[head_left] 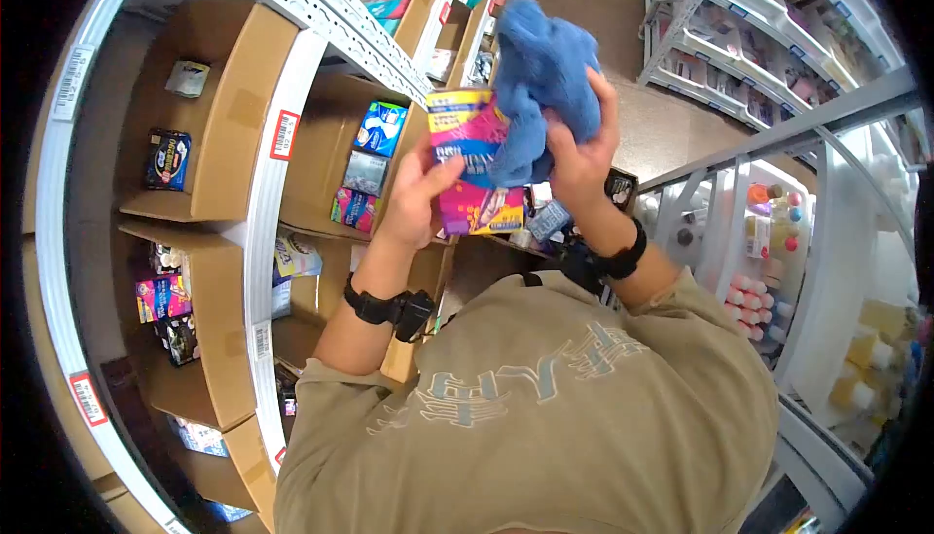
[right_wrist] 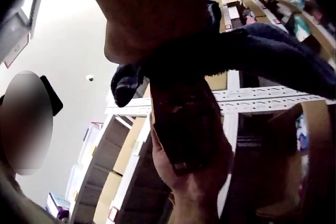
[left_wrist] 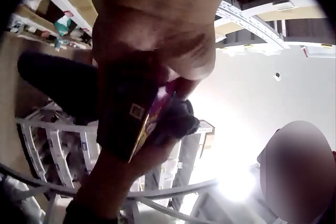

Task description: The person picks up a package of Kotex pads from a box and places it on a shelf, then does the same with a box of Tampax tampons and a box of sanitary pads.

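In the head view, my left hand [head_left: 416, 194] grips a pink, yellow and blue printed packet [head_left: 477, 211] by its left side, thumb across the front. My right hand [head_left: 586, 150] holds a bunched blue fluffy cloth [head_left: 545, 57], its thumb pressed into the folds. Part of the cloth overlaps the packet's right side. From the right wrist, the packet [right_wrist: 186, 124] appears dark, with the left hand beneath it and the cloth [right_wrist: 252, 50] stretching out to the right. Strong backlight darkens the packet [left_wrist: 126, 108] in the left wrist view too.
Cardboard bins [head_left: 233, 116] with small packs line white metal shelving [head_left: 282, 194] on the left. White racks [head_left: 749, 38] with filled trays stand at the upper right. A metal rail [head_left: 778, 140] runs close by on my right, beside bottles with pink caps [head_left: 747, 302].
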A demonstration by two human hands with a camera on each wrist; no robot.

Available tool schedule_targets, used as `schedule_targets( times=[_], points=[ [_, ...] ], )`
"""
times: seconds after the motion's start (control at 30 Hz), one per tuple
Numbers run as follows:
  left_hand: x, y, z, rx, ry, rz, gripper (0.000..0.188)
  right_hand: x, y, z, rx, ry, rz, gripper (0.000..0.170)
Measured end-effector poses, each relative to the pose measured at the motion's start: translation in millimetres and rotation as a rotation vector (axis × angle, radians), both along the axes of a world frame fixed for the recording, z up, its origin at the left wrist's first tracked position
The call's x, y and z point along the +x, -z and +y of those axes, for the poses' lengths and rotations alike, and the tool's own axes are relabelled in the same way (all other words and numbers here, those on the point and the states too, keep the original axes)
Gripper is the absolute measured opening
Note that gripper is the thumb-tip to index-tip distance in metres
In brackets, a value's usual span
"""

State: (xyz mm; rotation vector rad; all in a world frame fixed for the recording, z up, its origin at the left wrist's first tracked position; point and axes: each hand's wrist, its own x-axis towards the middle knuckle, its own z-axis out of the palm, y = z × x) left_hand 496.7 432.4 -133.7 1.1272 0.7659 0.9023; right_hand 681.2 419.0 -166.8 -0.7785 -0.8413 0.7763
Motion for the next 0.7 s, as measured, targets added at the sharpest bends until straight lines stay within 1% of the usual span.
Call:
schedule_targets(
  times=[0.03,0.07,0.1,0.13,0.17,0.2,0.23,0.27,0.3,0.33,0.37,0.43,0.47,0.5,0.57,0.6,0.63,0.7],
  points=[
    [3.8,-1.0,-3.6,-0.117,-0.058,-0.140,0.048,-0.1,-8.1,1.1,-0.004,0.001,-0.003,0.052],
    [6.3,0.8,-1.4,-0.129,-0.102,-0.230,0.044,-0.9,-16.1,2.5,0.082,0.000,-0.145,0.050],
    [10.4,1.2,3.2,-0.127,-0.100,-0.232,0.044,-3.4,-20.7,4.5,0.172,0.000,-0.288,0.048],
    [15.0,1.3,8.7,-0.154,-0.164,-0.328,0.047,-9.9,-20.8,3.2,0.228,0.018,-0.353,0.049],
    [17.8,1.1,12.3,-0.182,-0.228,-0.424,0.050,-13.5,-17.0,3.4,0.259,0.023,-0.396,0.050],
    [19.4,-3.7,13.6,-0.167,-0.251,-0.384,0.053,-16.3,-10.7,0.0,0.249,0.022,-0.383,0.051],
    [19.9,-4.4,13.0,-0.164,-0.251,-0.389,0.053,-18.6,-6.8,-4.9,0.241,0.021,-0.372,0.051],
    [20.2,-4.9,12.0,-0.207,-0.226,-0.469,0.050,-18.0,-5.4,-10.3,0.245,0.020,-0.376,0.051],
    [19.8,-5.2,11.2,-0.250,-0.202,-0.548,0.047,-15.9,-4.5,-17.4,0.277,0.027,-0.464,0.051],
    [14.4,-2.6,11.8,-0.276,-0.166,-0.546,0.050,-14.5,-2.8,-24.0,0.309,0.032,-0.550,0.051],
    [10.3,5.3,14.1,-0.273,-0.169,-0.547,0.050,-14.9,2.5,-30.0,0.312,0.029,-0.549,0.051],
    [9.0,7.7,20.1,-0.297,-0.133,-0.403,0.053,-14.9,10.2,-36.6,0.373,-0.037,-0.636,0.053],
    [6.2,6.7,11.7,-0.020,-0.135,-0.031,0.057,-10.2,10.6,-36.2,0.449,-0.073,-0.646,0.052],
    [5.0,3.3,4.7,0.080,-0.105,0.087,0.058,-10.9,4.8,-33.5,0.454,-0.071,-0.647,0.052],
    [2.8,1.5,-7.1,-0.011,0.002,-0.079,0.060,-15.7,-6.8,-26.1,0.713,-0.121,-0.779,0.050],
    [0.5,1.3,-10.4,-0.039,0.023,-0.128,0.062,-19.6,-8.7,-22.5,0.757,-0.068,-0.798,0.050],
    [-2.2,2.6,-11.2,-0.058,0.024,-0.163,0.064,-19.5,-10.8,-19.6,0.754,-0.062,-0.801,0.050],
    [-5.9,6.4,-7.3,-0.071,0.002,-0.204,0.068,-17.6,-18.7,-14.4,0.666,-0.023,-0.728,0.051]
  ],
)
